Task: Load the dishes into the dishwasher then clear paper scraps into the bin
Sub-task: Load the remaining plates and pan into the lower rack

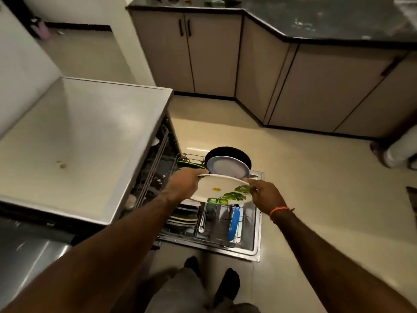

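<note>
A white plate with green leaf prints (pixel 222 188) hangs level over the pulled-out lower dishwasher rack (pixel 216 224). My left hand (pixel 184 181) grips its left rim and my right hand (pixel 266 193) grips its right rim. Behind it in the rack stand a blue-rimmed plate (pixel 228 167) and a black pan (pixel 228 153). A blue plate (pixel 233 224) stands on edge at the rack's right. Several plates (pixel 184 216) stand in the rack's left part under my left forearm.
The open dishwasher door (pixel 256 249) lies flat on the tiled floor. A steel-topped counter (pixel 85 141) is at the left above the machine. Beige cabinets (pixel 214 55) under a dark worktop (pixel 327 16) line the back and right. My feet (pixel 225 281) stand before the door.
</note>
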Demonstrator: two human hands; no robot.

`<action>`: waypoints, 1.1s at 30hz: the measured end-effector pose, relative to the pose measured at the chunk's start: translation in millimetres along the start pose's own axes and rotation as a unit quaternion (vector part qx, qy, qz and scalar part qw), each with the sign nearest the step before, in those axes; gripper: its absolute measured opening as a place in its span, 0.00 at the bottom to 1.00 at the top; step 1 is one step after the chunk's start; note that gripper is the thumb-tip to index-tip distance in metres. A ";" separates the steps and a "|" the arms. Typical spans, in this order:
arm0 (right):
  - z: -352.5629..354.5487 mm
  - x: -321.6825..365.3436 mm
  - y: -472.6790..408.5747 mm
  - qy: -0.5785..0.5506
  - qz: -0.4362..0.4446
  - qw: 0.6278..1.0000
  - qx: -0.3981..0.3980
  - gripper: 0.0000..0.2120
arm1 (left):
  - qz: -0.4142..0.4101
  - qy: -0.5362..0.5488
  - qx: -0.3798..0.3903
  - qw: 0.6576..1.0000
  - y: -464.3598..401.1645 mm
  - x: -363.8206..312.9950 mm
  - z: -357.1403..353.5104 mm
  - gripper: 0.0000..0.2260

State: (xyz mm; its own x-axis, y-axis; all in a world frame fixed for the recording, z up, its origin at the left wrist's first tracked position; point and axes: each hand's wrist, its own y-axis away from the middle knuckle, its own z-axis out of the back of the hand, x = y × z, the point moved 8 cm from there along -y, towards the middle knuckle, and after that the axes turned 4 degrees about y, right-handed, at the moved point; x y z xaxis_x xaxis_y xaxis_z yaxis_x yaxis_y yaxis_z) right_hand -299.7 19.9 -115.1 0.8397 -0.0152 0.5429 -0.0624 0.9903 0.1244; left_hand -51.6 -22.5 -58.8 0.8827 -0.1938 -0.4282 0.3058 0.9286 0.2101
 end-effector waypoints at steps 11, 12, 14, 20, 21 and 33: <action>-88.6 -80.8 -86.8 0.057 -0.059 0.996 0.022 0.23 | -0.031 -0.043 0.056 0.997 -130.8 54.1 -113.1 0.23; -96.6 -88.4 -98.8 0.053 -0.065 0.996 0.014 0.24 | -0.035 -0.047 0.061 0.996 -147.0 59.4 -121.7 0.22; -106.3 -101.6 -120.2 0.060 -0.083 0.995 0.009 0.25 | -0.043 -0.052 0.064 0.996 -175.2 64.1 -130.8 0.21; -120.0 -149.5 -188.1 0.055 -0.112 0.990 -0.060 0.21 | -0.057 -0.023 0.044 0.997 -257.5 84.8 -162.2 0.22; -123.6 -154.8 -195.6 0.058 -0.114 0.990 -0.060 0.21 | -0.055 -0.025 0.042 0.997 -266.0 86.9 -167.8 0.22; -192.6 -199.3 -232.3 0.078 -0.145 0.986 0.000 0.20 | -0.093 -0.018 0.048 0.994 -309.7 130.0 -237.7 0.19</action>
State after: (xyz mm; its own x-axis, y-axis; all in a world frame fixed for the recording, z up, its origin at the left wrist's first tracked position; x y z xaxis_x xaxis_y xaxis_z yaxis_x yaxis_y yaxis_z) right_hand -348.7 -180.4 -412.1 0.8948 -0.2757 0.3512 0.1921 0.9478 0.2545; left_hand -116.3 -260.2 -388.5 0.8197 -0.3716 -0.4359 0.4953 0.8421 0.2135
